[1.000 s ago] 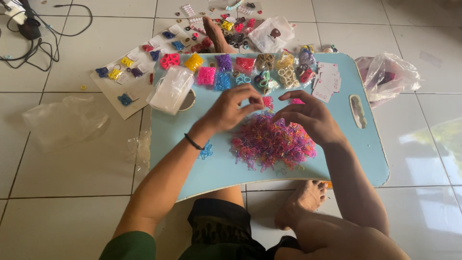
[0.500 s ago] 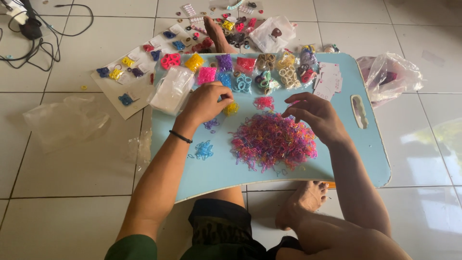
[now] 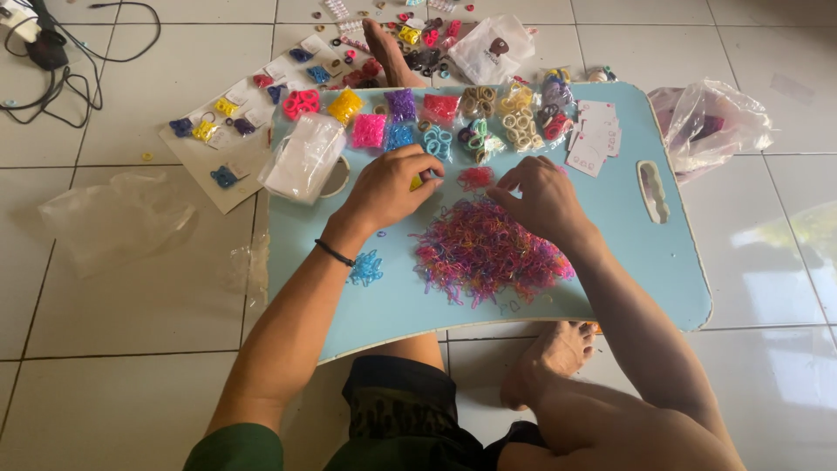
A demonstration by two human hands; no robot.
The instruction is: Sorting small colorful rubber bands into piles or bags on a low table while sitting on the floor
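A heap of small mixed pink, purple and orange rubber bands (image 3: 488, 253) lies in the middle of a light blue lap board (image 3: 628, 262). My left hand (image 3: 388, 187) rests on the board left of the heap, its fingertips pinched over a small yellow clump of bands (image 3: 417, 182). My right hand (image 3: 542, 202) lies on the heap's top edge, fingers spread and pointing down at the bands, close to a small pink clump (image 3: 475, 177). A small blue clump (image 3: 366, 267) sits by my left wrist.
Bags of sorted coloured bands (image 3: 436, 118) line the board's far edge, beside white cards (image 3: 595, 139) and a clear packet (image 3: 305, 157). More bags lie on a card sheet (image 3: 231, 122) on the tiled floor. Plastic bags (image 3: 711, 122) (image 3: 113, 214) and cables (image 3: 61, 61) lie around.
My left hand swung from the heap to the yellow clump on the left and stays there. My right hand dropped from above onto the heap's top edge.
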